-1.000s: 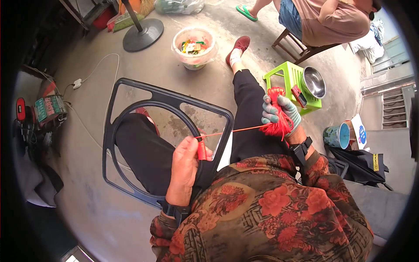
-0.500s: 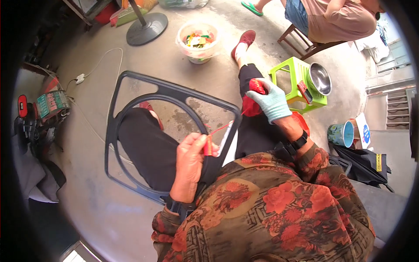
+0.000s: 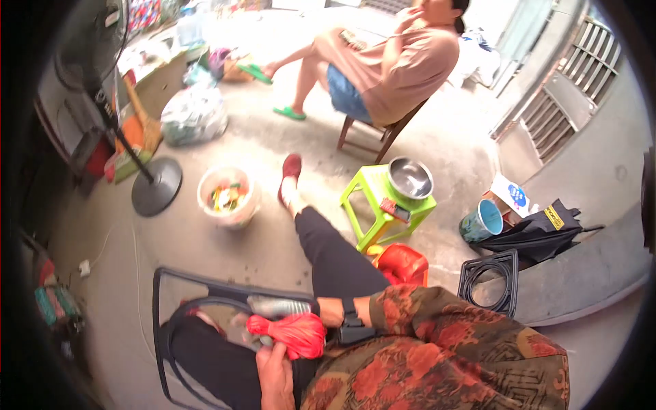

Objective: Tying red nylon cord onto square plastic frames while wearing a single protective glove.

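A bundle of bright red cord [image 3: 292, 335], gathered at one end, is between my hands above my lap. My gloved right hand [image 3: 281, 306], smeared by motion, lies along its far side and grips it near the gathered end. Bare, my left hand [image 3: 275, 369] is just below with thumb and fingers drawn together against the bundle's near side; whatever they pinch is hidden. A black rectangular frame [image 3: 219, 281] with a round inner ring [image 3: 175, 321] rests over my left leg. The hands and bundle cover its right part.
Ahead stands a green plastic stool [image 3: 365, 205] bearing a steel bowl [image 3: 410, 179]. Nearby are a red container [image 3: 403, 263], a tub of scraps [image 3: 229, 215] and a fan base [image 3: 157, 188]. A person [image 3: 410, 68] sits on a wooden chair. A second black frame [image 3: 511, 273] lies right.
My right hand has brought the red bundle left and down to my left hand. My left hand sits lower in view. The view has tilted up and turned right.
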`<control>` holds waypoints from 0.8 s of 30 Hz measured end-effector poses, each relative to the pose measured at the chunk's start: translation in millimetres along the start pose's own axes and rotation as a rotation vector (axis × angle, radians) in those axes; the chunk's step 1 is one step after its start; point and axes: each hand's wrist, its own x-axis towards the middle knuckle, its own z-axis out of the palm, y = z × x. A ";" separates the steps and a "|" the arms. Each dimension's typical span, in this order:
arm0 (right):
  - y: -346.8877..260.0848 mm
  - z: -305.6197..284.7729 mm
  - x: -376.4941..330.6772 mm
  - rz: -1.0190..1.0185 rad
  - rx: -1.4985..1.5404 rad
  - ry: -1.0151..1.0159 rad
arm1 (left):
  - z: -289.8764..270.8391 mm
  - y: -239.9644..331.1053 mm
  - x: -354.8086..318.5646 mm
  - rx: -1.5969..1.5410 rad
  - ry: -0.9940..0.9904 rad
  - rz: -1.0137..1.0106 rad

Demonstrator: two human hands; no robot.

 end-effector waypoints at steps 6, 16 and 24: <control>-2.6 -12.0 -8.5 -0.054 0.231 -0.009 | 0.4 -2.1 1.8 -0.087 -0.060 0.048; -17.0 -25.7 -17.4 -0.080 0.696 -0.159 | -12.1 6.9 -15.0 -0.030 0.029 0.051; -50.0 -80.4 -81.0 -0.015 0.289 -0.331 | -3.1 23.9 -4.9 -0.137 -0.064 0.013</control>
